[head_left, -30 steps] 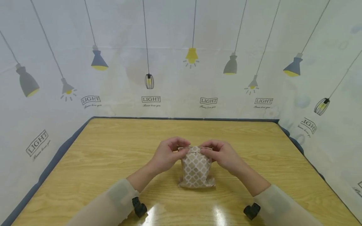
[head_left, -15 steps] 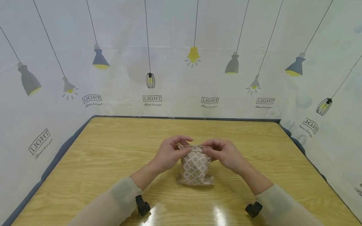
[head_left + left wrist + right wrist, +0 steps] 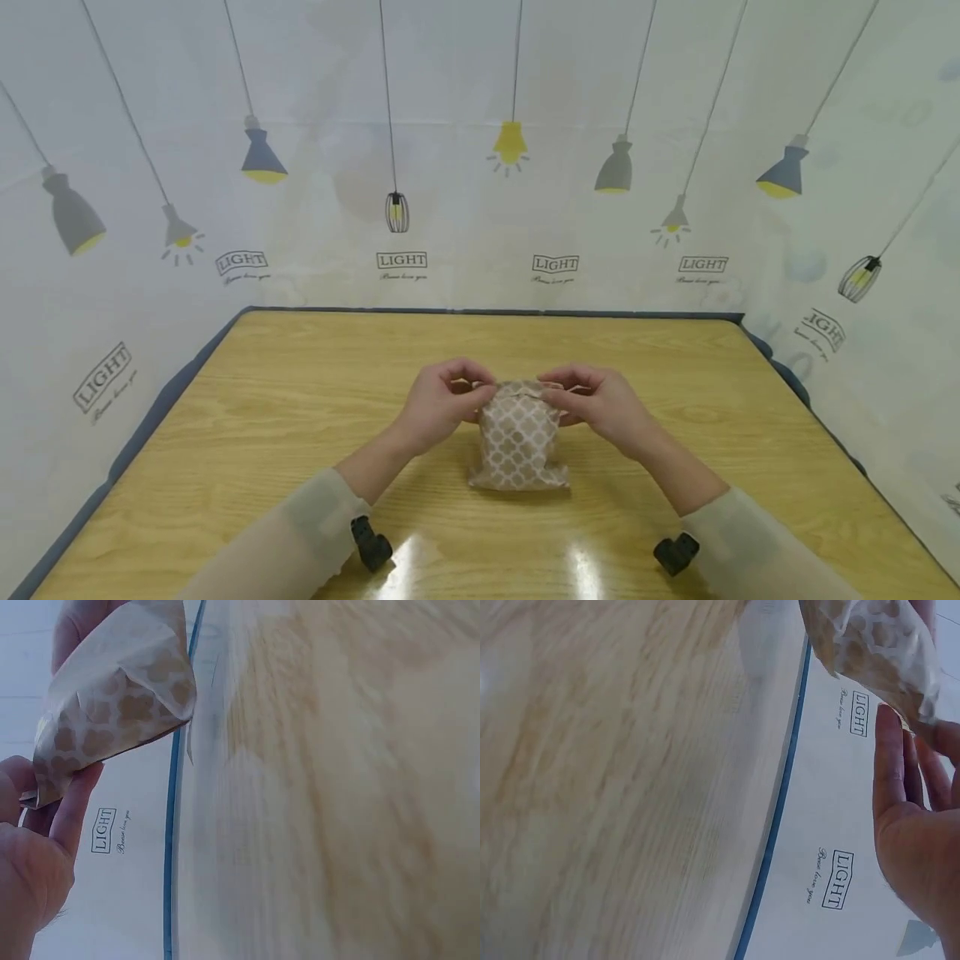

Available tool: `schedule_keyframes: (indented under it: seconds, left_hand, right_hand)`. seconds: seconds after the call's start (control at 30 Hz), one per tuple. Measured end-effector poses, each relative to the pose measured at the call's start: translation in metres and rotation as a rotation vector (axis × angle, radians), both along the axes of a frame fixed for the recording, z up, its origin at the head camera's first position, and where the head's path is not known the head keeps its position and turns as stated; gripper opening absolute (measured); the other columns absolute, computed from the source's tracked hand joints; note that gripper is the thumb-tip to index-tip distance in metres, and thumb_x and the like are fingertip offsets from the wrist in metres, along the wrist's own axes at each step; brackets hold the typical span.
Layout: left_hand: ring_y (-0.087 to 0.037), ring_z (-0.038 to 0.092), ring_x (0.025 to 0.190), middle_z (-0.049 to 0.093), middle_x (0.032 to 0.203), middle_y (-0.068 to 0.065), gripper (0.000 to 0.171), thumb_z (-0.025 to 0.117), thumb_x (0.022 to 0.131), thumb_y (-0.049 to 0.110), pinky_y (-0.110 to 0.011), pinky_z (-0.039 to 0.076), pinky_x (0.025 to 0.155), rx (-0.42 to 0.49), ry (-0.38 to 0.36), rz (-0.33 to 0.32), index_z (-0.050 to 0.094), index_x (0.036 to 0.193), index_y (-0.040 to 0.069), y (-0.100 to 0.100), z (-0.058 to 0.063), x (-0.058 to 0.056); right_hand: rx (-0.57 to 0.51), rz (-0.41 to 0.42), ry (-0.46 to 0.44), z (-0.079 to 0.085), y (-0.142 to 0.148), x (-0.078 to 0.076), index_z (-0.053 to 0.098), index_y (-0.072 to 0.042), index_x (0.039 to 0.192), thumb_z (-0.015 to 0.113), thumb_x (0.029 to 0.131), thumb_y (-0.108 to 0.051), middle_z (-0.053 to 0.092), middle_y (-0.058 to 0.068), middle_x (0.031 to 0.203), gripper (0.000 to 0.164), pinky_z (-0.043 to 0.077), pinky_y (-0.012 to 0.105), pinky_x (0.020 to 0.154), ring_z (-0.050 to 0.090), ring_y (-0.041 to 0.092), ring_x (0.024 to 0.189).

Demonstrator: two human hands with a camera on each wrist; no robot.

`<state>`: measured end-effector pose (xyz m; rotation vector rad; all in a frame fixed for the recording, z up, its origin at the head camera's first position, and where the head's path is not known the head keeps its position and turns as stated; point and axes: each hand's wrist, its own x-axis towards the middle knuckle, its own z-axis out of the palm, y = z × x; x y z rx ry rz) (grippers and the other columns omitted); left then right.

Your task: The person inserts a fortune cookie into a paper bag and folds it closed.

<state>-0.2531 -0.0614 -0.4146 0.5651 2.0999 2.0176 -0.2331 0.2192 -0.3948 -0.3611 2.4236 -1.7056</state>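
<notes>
A beige paper bag (image 3: 519,442) with a white lattice pattern stands upright in the middle of the head view, its top edge folded over. My left hand (image 3: 442,402) pinches the top left corner between thumb and fingers. At the opposite top corner, my right hand (image 3: 600,408) grips the fold the same way, thumb in front. The left wrist view shows the bag (image 3: 124,697) tilted, with the left fingers (image 3: 79,802) under its corner. In the right wrist view the right thumb presses on the bag's (image 3: 877,652) edge. What the bag contains is hidden.
The bag is on a light wooden table (image 3: 315,367) with a dark blue rim along its far side. Behind it rises a pale wall covering (image 3: 465,183) printed with hanging lamps. Small black devices (image 3: 371,543) sit at both sleeve cuffs.
The left fingers have shifted from reaching over the top edge to pinching the left corner. Both hands have drawn slightly apart along the fold, and the bag's top looks flatter.
</notes>
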Motion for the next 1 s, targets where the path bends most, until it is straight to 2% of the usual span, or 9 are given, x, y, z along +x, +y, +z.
schedule_keyframes:
  seconds: [0.13, 0.33, 0.5, 0.77, 0.9, 1.0]
  left_hand:
    - [-0.017, 0.075, 0.093, 0.073, 0.113, -0.014, 0.016, 0.075, 0.102, 0.004, -0.040, 0.070, 0.078, 0.013, 0.010, 0.004, 0.075, 0.116, -0.003, -0.001, -0.003, 0.000]
    - [-0.019, 0.076, 0.099, 0.070, 0.113, -0.010, 0.019, 0.075, 0.102, 0.004, -0.043, 0.070, 0.083, 0.043, -0.054, -0.014, 0.072, 0.120, -0.003, -0.006, -0.007, -0.003]
    - [-0.019, 0.077, 0.100, 0.070, 0.112, -0.011, 0.017, 0.075, 0.102, 0.004, -0.042, 0.070, 0.083, 0.025, -0.030, 0.009, 0.073, 0.117, -0.004, -0.008, -0.007, -0.004]
    - [-0.017, 0.078, 0.097, 0.072, 0.112, -0.013, 0.013, 0.073, 0.102, -0.001, -0.042, 0.070, 0.082, 0.025, -0.033, 0.032, 0.074, 0.113, -0.007, -0.008, -0.008, -0.006]
    - [-0.019, 0.075, 0.098, 0.069, 0.115, -0.014, 0.018, 0.072, 0.103, 0.001, -0.042, 0.070, 0.083, -0.007, -0.077, 0.000, 0.070, 0.118, -0.007, -0.007, -0.009, -0.010]
    - [-0.021, 0.072, 0.102, 0.067, 0.123, -0.014, 0.029, 0.075, 0.104, 0.014, -0.040, 0.069, 0.084, -0.058, -0.128, -0.036, 0.069, 0.129, 0.002, -0.001, -0.009, -0.015]
  right_hand:
    - [-0.003, -0.027, -0.010, -0.001, 0.003, 0.000, 0.078, -0.002, 0.125, 0.075, 0.106, -0.020, 0.079, 0.012, 0.120, 0.026, 0.069, 0.037, 0.086, 0.078, 0.018, 0.096]
    - [0.000, -0.060, -0.009, -0.001, 0.005, -0.001, 0.080, -0.002, 0.123, 0.075, 0.105, -0.016, 0.081, 0.011, 0.118, 0.023, 0.069, 0.037, 0.086, 0.078, 0.015, 0.091]
    - [-0.035, -0.028, -0.056, -0.001, 0.006, -0.001, 0.077, 0.001, 0.127, 0.074, 0.106, -0.011, 0.079, 0.013, 0.120, 0.025, 0.069, 0.037, 0.090, 0.079, 0.017, 0.096]
    - [-0.007, -0.067, -0.063, 0.000, 0.003, -0.003, 0.079, 0.001, 0.122, 0.070, 0.106, -0.006, 0.079, 0.016, 0.124, 0.020, 0.068, 0.043, 0.092, 0.080, 0.016, 0.096]
    - [0.024, -0.062, -0.074, -0.001, 0.001, -0.007, 0.079, 0.001, 0.122, 0.070, 0.105, -0.006, 0.078, 0.016, 0.121, 0.020, 0.069, 0.040, 0.090, 0.077, 0.016, 0.094]
    - [0.028, -0.046, -0.068, -0.002, 0.000, -0.009, 0.078, 0.002, 0.123, 0.071, 0.106, -0.007, 0.077, 0.016, 0.119, 0.021, 0.069, 0.038, 0.089, 0.075, 0.017, 0.094]
